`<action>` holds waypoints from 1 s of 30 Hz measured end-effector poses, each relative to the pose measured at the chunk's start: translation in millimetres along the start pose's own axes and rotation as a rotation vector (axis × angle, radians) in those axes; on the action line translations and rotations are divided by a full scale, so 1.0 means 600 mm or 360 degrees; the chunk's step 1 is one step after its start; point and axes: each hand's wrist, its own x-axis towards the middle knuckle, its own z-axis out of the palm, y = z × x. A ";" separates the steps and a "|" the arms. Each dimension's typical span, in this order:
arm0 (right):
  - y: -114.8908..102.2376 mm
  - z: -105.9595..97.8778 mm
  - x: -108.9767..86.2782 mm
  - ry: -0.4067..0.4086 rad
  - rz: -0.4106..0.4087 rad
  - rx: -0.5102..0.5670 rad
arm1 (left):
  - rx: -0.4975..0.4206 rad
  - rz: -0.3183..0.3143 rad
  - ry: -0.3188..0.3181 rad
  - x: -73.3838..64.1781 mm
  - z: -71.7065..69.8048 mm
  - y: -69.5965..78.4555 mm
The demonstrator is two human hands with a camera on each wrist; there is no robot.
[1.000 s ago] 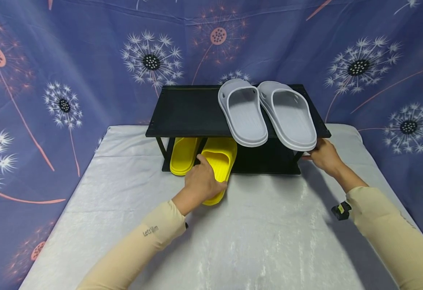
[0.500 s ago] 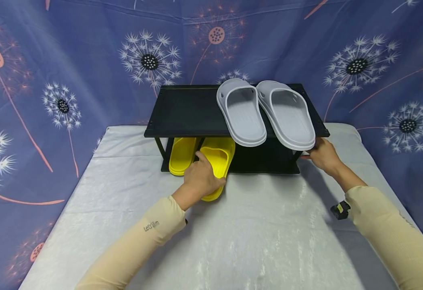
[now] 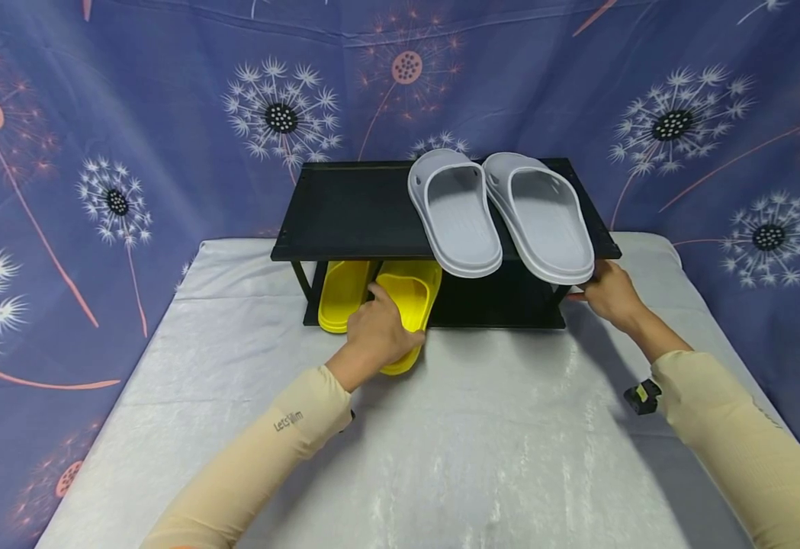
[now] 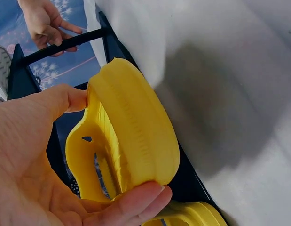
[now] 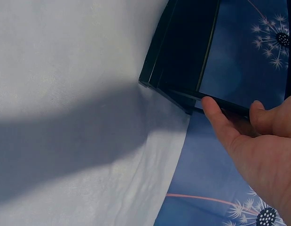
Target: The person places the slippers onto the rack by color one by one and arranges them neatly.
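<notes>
My left hand grips a yellow slipper by its heel end, thumb on one side and fingers on the other. In the head view the slipper's toe lies inside the lower tier of a black shoe rack, and its heel sticks out past the front edge. Just left of it, a second yellow slipper rests on that tier, toe inward. At the rack's right end, my right hand holds the side post between thumb and fingers; the upper tier hides some of its fingertips in the head view.
Two grey slippers stand side by side on the right of the upper tier, heels overhanging its front edge. A white cloth covers the table. Behind the rack hangs a blue dandelion-print curtain.
The left hand has pushed the gripped yellow slipper a little deeper into the lower tier. My right hand keeps its place on the rack. The head view has shifted slightly.
</notes>
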 end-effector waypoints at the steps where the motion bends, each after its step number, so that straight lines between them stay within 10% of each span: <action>1: 0.000 0.000 0.000 0.0006 -0.0001 -0.0011 | -0.0001 0.0001 0.0002 0.001 0.000 0.000; 30: -0.001 0.001 -0.003 0.0134 -0.0016 -0.0109 | 0.0020 -0.0041 0.0046 0.031 0.000 -0.007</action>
